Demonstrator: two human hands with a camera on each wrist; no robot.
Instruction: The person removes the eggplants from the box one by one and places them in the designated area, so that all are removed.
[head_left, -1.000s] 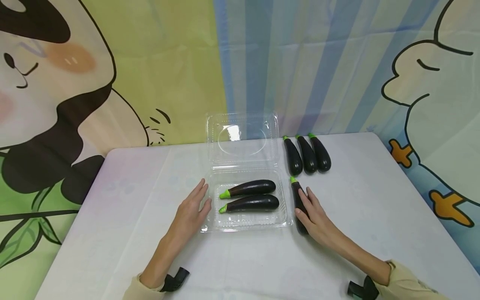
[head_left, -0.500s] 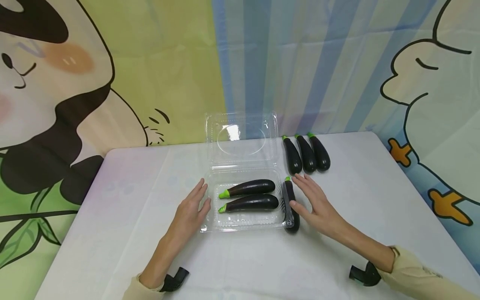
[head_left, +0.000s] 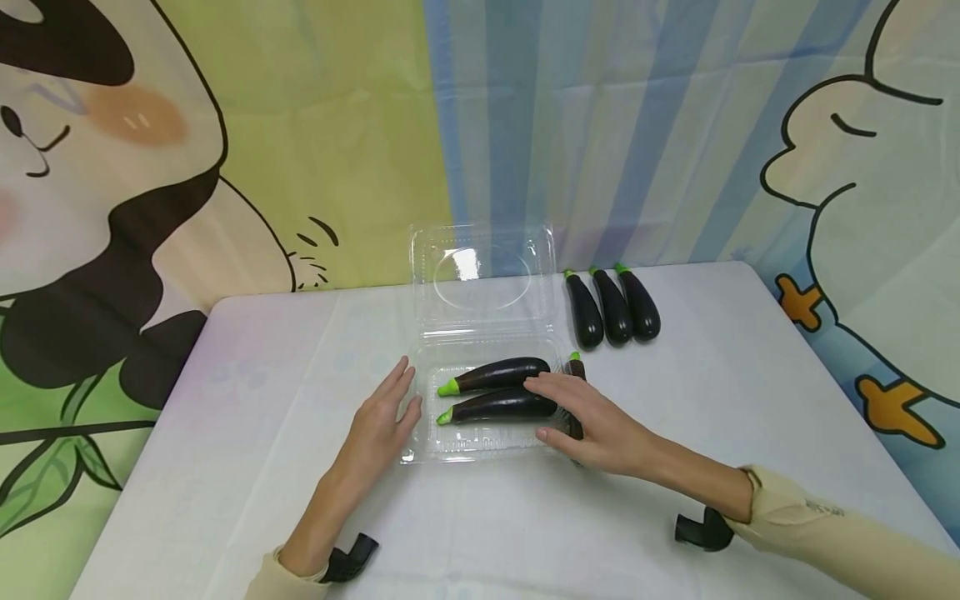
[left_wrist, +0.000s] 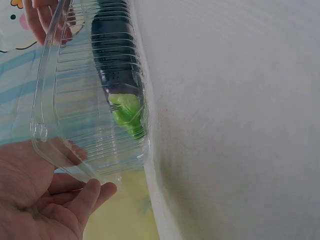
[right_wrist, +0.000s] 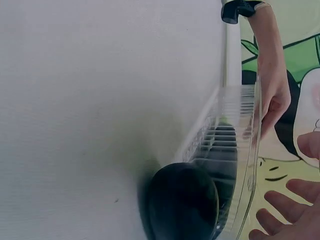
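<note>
A clear plastic clamshell box (head_left: 450,456) stands with its lid (head_left: 483,321) raised behind it. Two eggplants lie side by side in its base, an upper one (head_left: 491,375) and a lower one (head_left: 491,407), green stems to the left. My left hand (head_left: 384,423) is at the box's left wall; in the left wrist view its fingers touch the rim corner. Above the box's right side is my right hand (head_left: 592,427), fingers extended and thumb apart, holding nothing. Partly hidden under it, another eggplant (head_left: 576,367) lies outside against the right wall; its rounded end (right_wrist: 182,205) fills the right wrist view's bottom.
Three more eggplants (head_left: 617,308) lie in a row at the table's back right. White cloth covers the table (head_left: 247,467). A printed cartoon curtain (head_left: 360,142) hangs directly behind the table's back edge.
My right hand has released the eggplant beside the box and moved left over the box's right side. That eggplant shifted left to the wall. My left hand stayed in place.
</note>
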